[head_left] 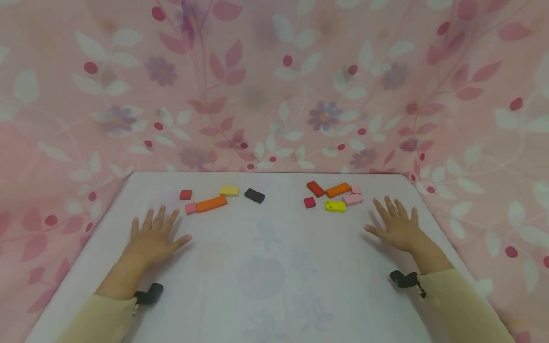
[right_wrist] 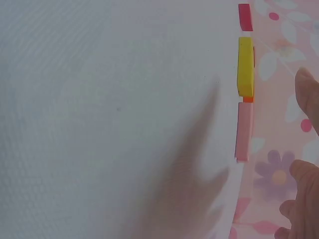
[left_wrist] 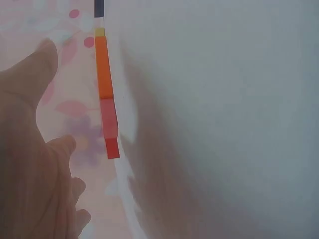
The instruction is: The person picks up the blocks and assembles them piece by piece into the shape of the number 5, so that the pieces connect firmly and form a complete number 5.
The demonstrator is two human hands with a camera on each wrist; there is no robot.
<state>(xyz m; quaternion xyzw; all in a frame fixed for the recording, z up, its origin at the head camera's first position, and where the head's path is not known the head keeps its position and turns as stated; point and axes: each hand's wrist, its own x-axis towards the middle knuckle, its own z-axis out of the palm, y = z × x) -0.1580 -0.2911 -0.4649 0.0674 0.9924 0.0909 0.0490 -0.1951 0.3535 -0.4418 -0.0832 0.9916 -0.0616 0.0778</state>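
My left hand (head_left: pixel 152 238) is spread, palm down, over the left side of the table, holding nothing. Beyond its fingertips lie a small red block (head_left: pixel 186 195), a pink block (head_left: pixel 190 208), a long orange block (head_left: pixel 211 204), a yellow block (head_left: pixel 229 191) and a black block (head_left: pixel 255 196). On the other side my right hand (head_left: pixel 396 226) has its fingers spread and also holds nothing. Nearest to it is a pink block (head_left: pixel 352 199), with a smaller pink one (head_left: pixel 356 190) behind. A yellow block (head_left: pixel 335 206), an orange block (head_left: pixel 338 190), a red block (head_left: pixel 315 188) and a crimson block (head_left: pixel 310 202) lie leftward.
A white cloth covers the table (head_left: pixel 261 276). Pink floral fabric (head_left: pixel 266 85) rises behind the far edge and along both sides. Black wrist devices sit at the left cuff (head_left: pixel 149 294) and the right cuff (head_left: pixel 404 279).
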